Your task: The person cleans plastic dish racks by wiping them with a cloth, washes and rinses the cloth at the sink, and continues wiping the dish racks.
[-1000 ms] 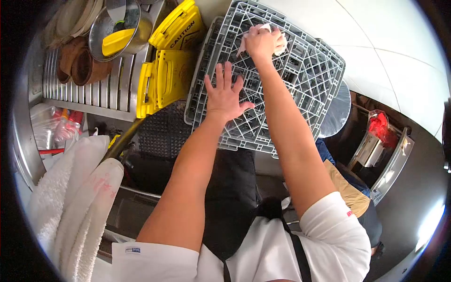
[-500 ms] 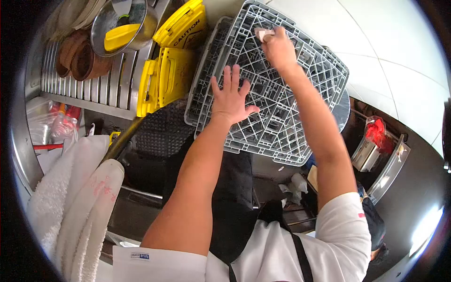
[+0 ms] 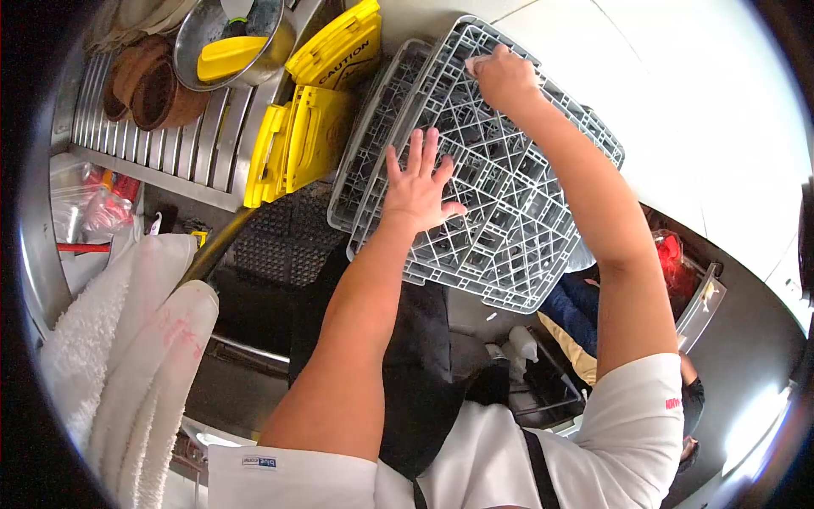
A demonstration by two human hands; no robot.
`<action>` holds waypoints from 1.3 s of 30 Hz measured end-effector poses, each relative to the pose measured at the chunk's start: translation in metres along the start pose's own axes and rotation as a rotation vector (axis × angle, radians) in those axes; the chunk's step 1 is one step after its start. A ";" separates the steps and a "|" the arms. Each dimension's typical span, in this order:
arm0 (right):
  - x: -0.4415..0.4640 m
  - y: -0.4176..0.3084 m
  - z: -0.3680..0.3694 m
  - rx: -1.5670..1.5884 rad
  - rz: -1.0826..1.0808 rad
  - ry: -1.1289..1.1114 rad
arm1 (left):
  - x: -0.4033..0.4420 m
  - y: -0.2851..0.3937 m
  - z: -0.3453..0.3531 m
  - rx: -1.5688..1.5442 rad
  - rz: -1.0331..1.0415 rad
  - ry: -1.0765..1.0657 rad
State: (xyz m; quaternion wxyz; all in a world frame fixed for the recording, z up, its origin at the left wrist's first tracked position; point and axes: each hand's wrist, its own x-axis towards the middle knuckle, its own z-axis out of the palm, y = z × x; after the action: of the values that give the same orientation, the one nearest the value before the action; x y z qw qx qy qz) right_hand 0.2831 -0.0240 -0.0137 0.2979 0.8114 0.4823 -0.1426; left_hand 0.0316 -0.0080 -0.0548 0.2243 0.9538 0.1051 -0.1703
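Note:
A grey plastic lattice crate (image 3: 500,220) is tilted in front of me, its open grid facing me. My left hand (image 3: 417,188) lies on the grid with the fingers spread and holds nothing. Near the crate's top edge, my right hand (image 3: 506,78) is closed around a crumpled pale cloth (image 3: 475,64). Only a small piece of the cloth sticks out beside the fingers. Behind the first crate, a second grey crate (image 3: 341,199) shows along the left side.
Yellow caution signs (image 3: 309,136) stand left of the crates. A slatted metal rack (image 3: 191,161) carries brown pots (image 3: 165,97) and a metal bowl (image 3: 188,59). White towels (image 3: 127,339) hang at lower left. At right are a person's jeans (image 3: 572,314) and a white tiled wall (image 3: 661,110).
My right hand has shifted slightly with the cloth, which is now more covered by the fingers. My left hand stays spread on the crate. More of the other person shows at right.

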 end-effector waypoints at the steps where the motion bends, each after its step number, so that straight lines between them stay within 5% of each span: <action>1: -0.004 -0.001 -0.002 0.046 0.008 0.017 | 0.000 0.001 0.000 0.003 -0.003 -0.002; 11: -0.019 0.006 -0.002 0.231 0.050 0.049 | 0.000 0.002 0.012 0.009 -0.003 0.071; 28: -0.070 -0.078 0.037 0.966 0.429 0.083 | -0.008 0.008 0.017 0.042 -0.067 -0.037; 33: -0.033 -0.055 0.038 1.808 0.368 -0.122 | -0.004 0.010 0.014 0.073 -0.084 -0.079; 36: -0.053 -0.071 0.054 1.650 0.489 0.110 | -0.004 0.012 0.010 0.071 -0.076 -0.064; 39: -0.045 -0.073 0.050 1.684 0.487 0.035 | -0.007 0.009 0.015 0.066 -0.065 -0.028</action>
State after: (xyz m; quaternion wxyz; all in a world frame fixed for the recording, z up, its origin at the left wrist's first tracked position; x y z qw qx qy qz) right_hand 0.2006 -0.0603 -0.0543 -0.3854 0.8441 0.0345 -0.3712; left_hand 0.0235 -0.0237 -0.0610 0.1885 0.9543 0.1269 -0.1942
